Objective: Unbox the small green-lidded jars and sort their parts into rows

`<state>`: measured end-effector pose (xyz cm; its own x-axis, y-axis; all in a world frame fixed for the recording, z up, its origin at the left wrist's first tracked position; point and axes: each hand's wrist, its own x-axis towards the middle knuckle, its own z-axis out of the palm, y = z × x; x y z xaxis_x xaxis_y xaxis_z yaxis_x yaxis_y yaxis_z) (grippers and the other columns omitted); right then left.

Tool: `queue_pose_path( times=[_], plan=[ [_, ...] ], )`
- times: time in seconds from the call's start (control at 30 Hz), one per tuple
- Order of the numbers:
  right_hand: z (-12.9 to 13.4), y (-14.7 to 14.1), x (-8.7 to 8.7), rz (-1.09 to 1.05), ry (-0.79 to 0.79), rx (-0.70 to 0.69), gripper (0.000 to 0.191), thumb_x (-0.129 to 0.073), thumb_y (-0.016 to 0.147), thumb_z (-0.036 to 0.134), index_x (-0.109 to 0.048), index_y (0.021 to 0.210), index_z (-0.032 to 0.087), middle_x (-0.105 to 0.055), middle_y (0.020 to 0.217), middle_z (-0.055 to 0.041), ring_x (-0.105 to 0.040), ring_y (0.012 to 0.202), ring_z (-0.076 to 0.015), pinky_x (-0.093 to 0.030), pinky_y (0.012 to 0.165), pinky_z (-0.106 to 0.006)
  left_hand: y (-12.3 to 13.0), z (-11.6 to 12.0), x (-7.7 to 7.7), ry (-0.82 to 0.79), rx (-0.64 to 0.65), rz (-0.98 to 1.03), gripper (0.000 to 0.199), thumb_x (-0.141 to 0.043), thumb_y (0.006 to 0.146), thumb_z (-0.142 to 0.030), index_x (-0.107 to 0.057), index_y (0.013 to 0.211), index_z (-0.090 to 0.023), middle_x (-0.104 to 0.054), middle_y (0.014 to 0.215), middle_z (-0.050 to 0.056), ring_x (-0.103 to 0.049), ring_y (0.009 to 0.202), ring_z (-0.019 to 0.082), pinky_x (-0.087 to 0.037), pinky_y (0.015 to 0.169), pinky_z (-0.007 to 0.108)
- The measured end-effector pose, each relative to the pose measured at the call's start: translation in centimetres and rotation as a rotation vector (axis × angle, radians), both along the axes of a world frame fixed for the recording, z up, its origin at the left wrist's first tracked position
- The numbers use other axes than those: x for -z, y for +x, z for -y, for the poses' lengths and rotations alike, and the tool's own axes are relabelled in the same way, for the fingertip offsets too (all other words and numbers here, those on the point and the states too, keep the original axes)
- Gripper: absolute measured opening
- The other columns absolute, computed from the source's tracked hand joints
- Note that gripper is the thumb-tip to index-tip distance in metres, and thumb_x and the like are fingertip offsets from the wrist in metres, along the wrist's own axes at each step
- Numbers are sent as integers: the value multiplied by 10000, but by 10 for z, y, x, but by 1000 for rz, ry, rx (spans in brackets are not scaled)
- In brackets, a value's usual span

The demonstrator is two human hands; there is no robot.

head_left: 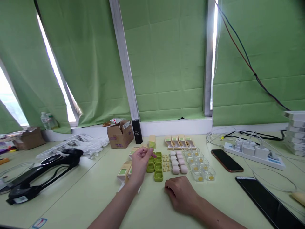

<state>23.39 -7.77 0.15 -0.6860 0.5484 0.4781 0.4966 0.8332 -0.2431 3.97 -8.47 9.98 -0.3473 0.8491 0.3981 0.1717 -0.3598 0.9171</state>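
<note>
My left hand (141, 162) reaches over the left edge of the green square trays (158, 176), its fingers pinched together; what they grip, if anything, is too small to tell. A small green piece (152, 144) shows just beyond its fingertips, in front of a kraft box. My right hand (179, 194) rests on the table with its fingers curled, below the pink and white blocks (175, 169). Small yellow pieces (166, 163) stand in rows between the trays and the blocks. To the right are clear containers (197, 176) with yellow discs inside.
Kraft packets (183, 142) stand behind the rows, others (124, 171) at left. Farther back are a cardboard box (120, 135) and a black cylinder (137, 131). Phones (227, 160), a larger black device (268, 200) and a power strip (254, 155) lie right; a black strapped device (45, 171) lies left.
</note>
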Motion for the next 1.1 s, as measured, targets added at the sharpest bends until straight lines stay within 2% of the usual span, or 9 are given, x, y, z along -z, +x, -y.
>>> queue_pose_path(
  times=[0.07, 0.17, 0.27, 0.33, 0.47, 0.67, 0.77, 0.93, 1.1],
  plan=[
    [0, 0, 0, 2, -4, -3, 111, -596, 871, 126, -660, 828, 205, -763, 798, -18, -655, 658, -156, -226, 575, -305, -12, 8, -5, 25, -76, -354, 212, -734, 821, -398, -677, 739, -211, -721, 747, 37, -632, 690, 201, -436, 625, 293],
    [-1, -1, 0, 3, -6, 0, 118, -593, 873, 130, -655, 810, 207, -762, 797, -17, -653, 660, -158, -216, 575, -314, -32, 23, -2, 25, -178, -824, 99, -675, 845, -274, -758, 793, -254, -724, 848, 45, -638, 827, 242, -463, 753, 354],
    [0, -1, 0, 8, -8, 2, 123, -583, 878, 133, -652, 809, 208, -759, 792, -15, -648, 656, -159, -210, 576, -315, -46, 35, 9, 9, -149, -1112, 129, -686, 839, -243, -794, 788, -291, -719, 767, 51, -604, 831, 265, -443, 741, 370],
    [1, -1, -1, 16, -10, 1, 122, -581, 878, 133, -651, 810, 208, -759, 795, -18, -648, 661, -161, -213, 579, -310, -50, 41, 17, -5, -124, -1220, 126, -720, 832, -250, -802, 764, -317, -726, 715, 52, -577, 831, 278, -415, 733, 377],
    [1, -1, -2, 22, -6, 1, 129, -580, 882, 133, -650, 804, 207, -759, 795, -20, -650, 670, -162, -223, 584, -301, -46, 46, 31, -33, -127, -1295, 154, -731, 839, -235, -802, 745, -334, -737, 721, 60, -543, 857, 291, -363, 754, 392],
    [2, -1, -2, 14, 17, -24, 158, -559, 908, 114, -653, 836, 219, -745, 781, -3, -653, 677, -149, -251, 591, -295, -38, 45, 43, -61, -114, -1275, 237, -723, 836, -220, -729, 602, -257, -695, 665, 83, -526, 842, 288, -315, 755, 394],
    [2, -1, -4, 55, 17, -20, 154, -550, 927, 131, -665, 925, 233, -744, 796, -4, -662, 689, -155, -245, 585, -302, -36, 44, 44, -124, -109, -1298, 252, -685, 864, -226, -724, 616, -242, -708, 709, 98, -521, 874, 293, -312, 769, 410],
    [2, -2, -9, 166, -36, -13, 208, -524, 960, 203, -650, 1117, 257, -754, 863, -13, -682, 737, -175, -221, 576, -308, -31, 43, 40, -354, -90, -1383, 250, -616, 906, -212, -749, 694, -228, -744, 810, 96, -527, 984, 304, -308, 819, 429],
    [2, -4, -10, 186, -44, -4, 284, -486, 976, 206, -634, 1208, 275, -757, 900, -18, -684, 754, -187, -194, 574, -320, -30, 42, 41, -376, -101, -1425, 231, -596, 908, -205, -756, 744, -234, -756, 852, 89, -531, 1006, 306, -310, 826, 428]
  ],
)
